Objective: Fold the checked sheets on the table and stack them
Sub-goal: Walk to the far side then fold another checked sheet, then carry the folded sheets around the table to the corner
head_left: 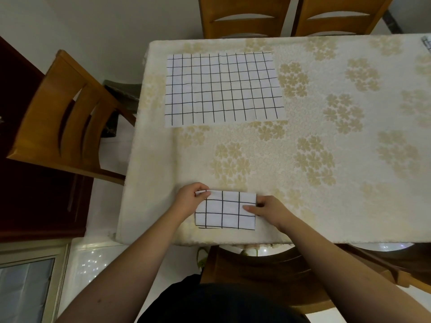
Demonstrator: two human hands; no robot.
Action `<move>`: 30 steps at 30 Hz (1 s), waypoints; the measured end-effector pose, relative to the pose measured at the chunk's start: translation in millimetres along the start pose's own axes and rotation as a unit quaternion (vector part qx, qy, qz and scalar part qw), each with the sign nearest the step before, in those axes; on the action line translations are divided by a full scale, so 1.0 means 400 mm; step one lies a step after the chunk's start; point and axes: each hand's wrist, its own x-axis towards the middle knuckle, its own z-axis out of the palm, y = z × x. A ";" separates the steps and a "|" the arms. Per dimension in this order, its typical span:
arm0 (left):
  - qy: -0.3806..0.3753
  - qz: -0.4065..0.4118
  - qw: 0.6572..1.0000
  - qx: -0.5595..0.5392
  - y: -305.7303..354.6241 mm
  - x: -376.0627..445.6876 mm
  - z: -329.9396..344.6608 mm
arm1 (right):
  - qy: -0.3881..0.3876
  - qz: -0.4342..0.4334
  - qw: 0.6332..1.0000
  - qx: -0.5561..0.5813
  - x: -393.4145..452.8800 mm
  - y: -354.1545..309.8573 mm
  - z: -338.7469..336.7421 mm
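— Two checked sheets on the table [326, 206]?
— Yes. An open sheet [222, 88] lies flat at the far left; a folded sheet [225, 212] sits at the near edge.
— Hands?
— Left hand [190, 199] pinches its upper-left corner; right hand [268, 209] pinches its right edge.

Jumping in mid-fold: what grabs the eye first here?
Both hands work a small folded white sheet with black checks at the table's near edge: the left hand pinches its far-left corner, the right hand holds its right edge. A large unfolded checked sheet lies flat at the far left of the cream floral tablecloth.
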 end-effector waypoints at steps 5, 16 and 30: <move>-0.029 -0.090 0.984 -0.151 -0.003 -0.014 0.009 | 0.058 0.017 0.993 0.102 -0.010 0.014 0.021; -0.057 -0.132 0.975 -0.169 -0.008 -0.089 0.058 | 0.100 0.030 0.974 0.201 -0.037 0.029 0.035; -0.034 -0.057 0.974 -0.217 0.067 -0.137 0.068 | 0.187 -0.001 0.959 0.211 -0.121 0.027 0.028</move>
